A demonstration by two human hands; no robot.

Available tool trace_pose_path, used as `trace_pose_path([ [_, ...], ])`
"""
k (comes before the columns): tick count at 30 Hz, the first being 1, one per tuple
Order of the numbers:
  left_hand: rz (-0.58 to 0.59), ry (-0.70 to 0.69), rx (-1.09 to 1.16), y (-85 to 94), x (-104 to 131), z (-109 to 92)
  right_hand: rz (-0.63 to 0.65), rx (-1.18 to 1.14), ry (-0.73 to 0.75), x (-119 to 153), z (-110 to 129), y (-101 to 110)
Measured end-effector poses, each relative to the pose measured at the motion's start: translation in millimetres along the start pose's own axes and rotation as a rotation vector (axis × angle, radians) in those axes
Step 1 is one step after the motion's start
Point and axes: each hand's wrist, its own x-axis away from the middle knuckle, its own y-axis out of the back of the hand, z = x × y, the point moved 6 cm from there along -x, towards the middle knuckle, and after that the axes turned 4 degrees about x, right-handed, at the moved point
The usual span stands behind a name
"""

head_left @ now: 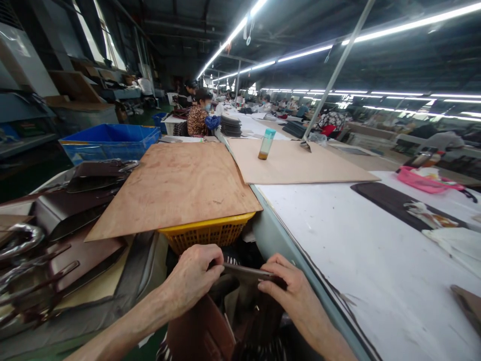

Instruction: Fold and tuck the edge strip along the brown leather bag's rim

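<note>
A brown leather bag [203, 328] rests low in front of me, over my lap, its mouth facing up. My left hand [199, 273] pinches the left end of the bag's dark upper edge. At the other end of that edge, my right hand [287, 286] grips with thumb below and fingers on top. The edge is stretched nearly straight between the two hands. Inside the opening, a greyish lining shows in part. The bag's lower parts are in shadow and hard to make out.
To my left, more brown leather bags [82, 235] lie piled. A plywood board [184, 180] covers a yellow basket [206, 230]; behind stands a blue bin [108, 140]. The white table [349, 250] at right bears a tan board [293, 168] with a bottle [266, 145]. Several people work farther back.
</note>
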Motion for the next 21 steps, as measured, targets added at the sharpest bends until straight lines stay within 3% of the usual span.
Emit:
trace_pose_path([
  [11, 0.033, -0.006, 0.023, -0.4, -4, -2, -0.001, -0.091, 0.038, -5, -4, 4],
  [21, 0.034, 0.061, 0.044, -0.9, -3, -2, 0.026, -0.272, -0.049, -8, -12, 1],
])
